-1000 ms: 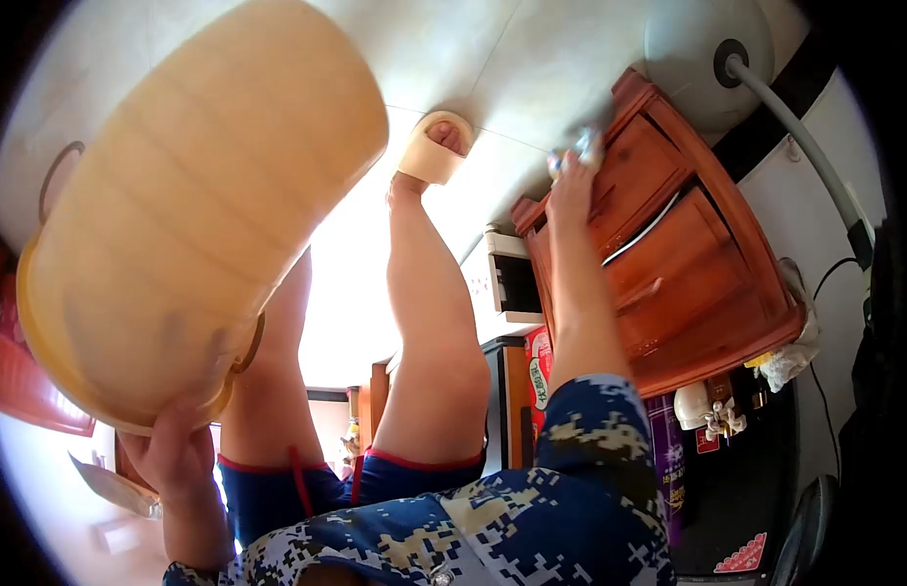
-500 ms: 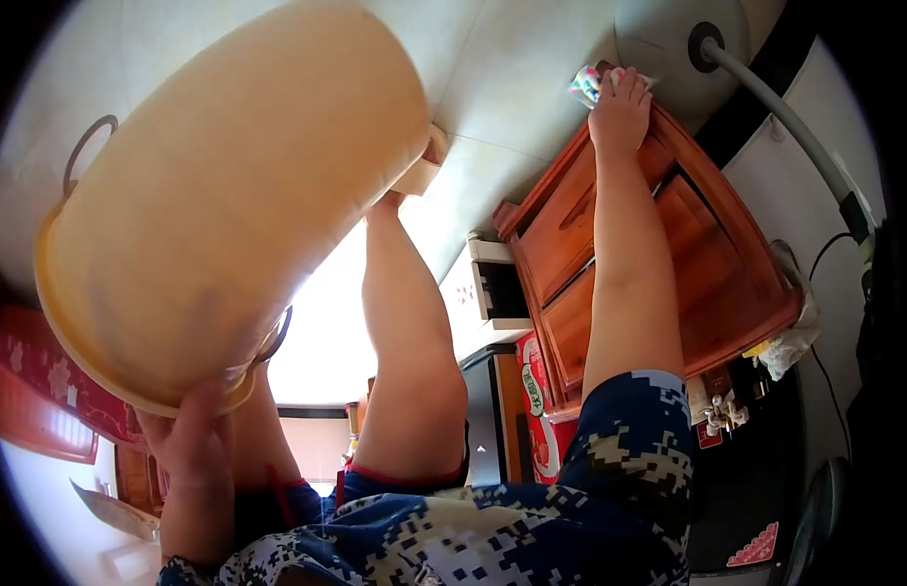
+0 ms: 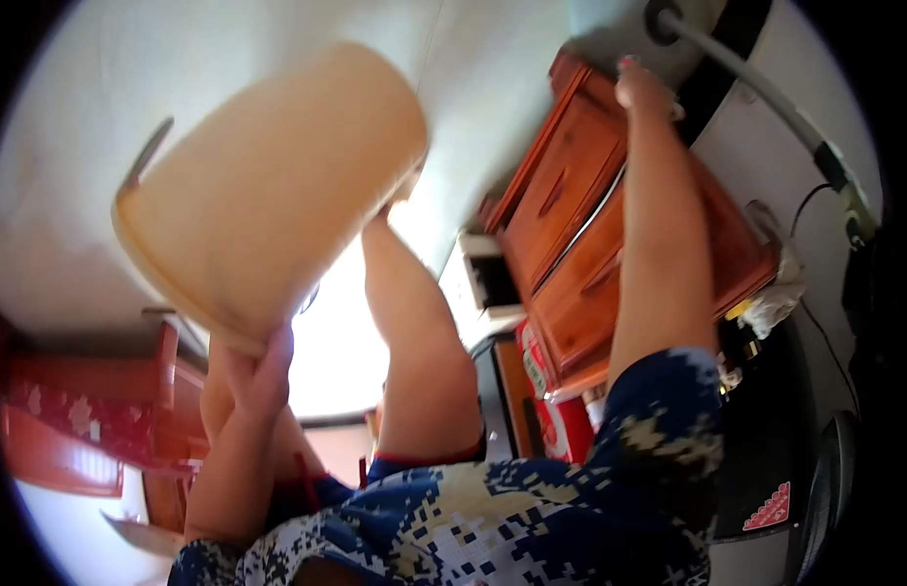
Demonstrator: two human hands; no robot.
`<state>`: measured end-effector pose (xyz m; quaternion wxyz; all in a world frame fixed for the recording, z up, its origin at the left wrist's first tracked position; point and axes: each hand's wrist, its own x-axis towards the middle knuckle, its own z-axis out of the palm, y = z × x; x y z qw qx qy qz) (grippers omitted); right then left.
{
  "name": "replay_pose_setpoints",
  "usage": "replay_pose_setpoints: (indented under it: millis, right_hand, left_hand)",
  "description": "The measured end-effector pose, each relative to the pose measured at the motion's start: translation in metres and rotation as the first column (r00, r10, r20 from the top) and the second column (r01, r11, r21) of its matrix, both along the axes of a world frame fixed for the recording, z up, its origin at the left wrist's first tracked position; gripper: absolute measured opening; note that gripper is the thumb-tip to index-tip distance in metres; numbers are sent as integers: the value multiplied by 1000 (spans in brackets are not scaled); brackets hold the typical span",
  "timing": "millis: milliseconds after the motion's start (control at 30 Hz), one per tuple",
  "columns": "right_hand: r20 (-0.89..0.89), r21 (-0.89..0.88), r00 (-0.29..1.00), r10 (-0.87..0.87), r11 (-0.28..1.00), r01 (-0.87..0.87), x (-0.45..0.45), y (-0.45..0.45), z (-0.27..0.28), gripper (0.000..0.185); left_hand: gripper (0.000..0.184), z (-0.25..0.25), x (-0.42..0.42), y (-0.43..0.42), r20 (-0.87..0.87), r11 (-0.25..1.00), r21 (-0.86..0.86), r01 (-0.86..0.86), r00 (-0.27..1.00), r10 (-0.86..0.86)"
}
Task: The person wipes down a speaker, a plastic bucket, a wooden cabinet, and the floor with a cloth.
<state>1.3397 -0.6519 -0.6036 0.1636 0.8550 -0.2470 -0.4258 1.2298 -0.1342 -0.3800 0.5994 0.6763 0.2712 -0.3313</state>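
Observation:
A large cream-coloured bucket (image 3: pixel 278 186) with side handles is held tilted in the air at the left. My left hand (image 3: pixel 263 376) grips its rim, thumb along the outside. The bucket's inside is hidden. Out over the far end of the reddish-brown wooden cabinet (image 3: pixel 571 195) is my right hand (image 3: pixel 649 90), closed and blurred. Small bits of a colourful, crumpled plastic-like thing (image 3: pixel 626 64) show at its fingers; most of it is covered by the hand.
Pale floor tiles (image 3: pixel 307 24) lie beyond the bucket. A grey pole (image 3: pixel 756 83) with a round base stands behind the cabinet. Red boxes (image 3: pixel 561 425) and a black surface (image 3: pixel 756 459) are at the right. Red wooden furniture (image 3: pixel 63 464) is at the left.
The bucket and my left hand have moved away from the camera and slightly right. My right hand has moved from beside the cabinet over its far end, carrying the colourful thing.

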Motion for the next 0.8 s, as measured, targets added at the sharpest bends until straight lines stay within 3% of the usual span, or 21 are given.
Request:
replay_pose_setpoints:
  millis: [33, 100, 167, 267, 333, 400, 467, 533, 600, 633, 700, 800]
  right_hand:
    - [-115, 74, 990, -83, 993, 92, -19, -35, -37, 25]
    - [-9, -45, 983, 182, 982, -182, -32, 21, -16, 30]
    - [181, -110, 847, 500, 866, -488, -45, 47, -4, 29]
    - [169, 208, 869, 465, 845, -492, -93, 71, -9, 25]
    - [-13, 234, 790, 613, 770, -594, -125, 101, 0, 24]
    - [209, 224, 849, 485, 821, -524, -188, 123, -10, 28]
    - [275, 269, 894, 353, 865, -424, -261, 142, -24, 31]
    - [213, 510, 975, 55, 845, -159, -324, 169, -4, 36]
    - [257, 451, 941, 222, 833, -320, -358, 201, 16, 37]
    - [98, 457, 994, 49, 885, -89, -375, 206, 22, 38]
    - [-204, 362, 929, -309, 858, 364, -398, 212, 23, 39]
    - [-84, 188, 859, -504, 839, 511, -410, 225, 17, 38]
  left_hand:
    - [38, -1, 0, 5, -5, 998, 3, 67, 998, -67]
    - [33, -6, 3, 2, 5, 992, 56, 115, 993, -115]
    - [35, -12, -4, 7, 25, 981, 124, 148, 988, -152]
    - [33, -11, -1, -1, 27, 972, 173, 157, 986, -164]
    - [31, -12, -4, -2, -15, 977, 133, 168, 986, -167]
    - [29, -17, -15, 11, -89, 981, 52, 189, 979, -183]
    - [26, -18, -5, 6, -39, 964, -38, 264, 963, -265]
    - [25, -13, -8, 4, -65, 962, -72, 263, 961, -268]
    - [25, -14, -17, 4, -122, 981, -44, 188, 974, -192]
    - [25, -13, -14, 4, -123, 976, -48, 215, 968, -219]
    - [27, -12, -3, 1, -119, 963, -53, 265, 956, -269]
    - [29, -12, -10, 7, -111, 967, 38, 251, 963, -245]
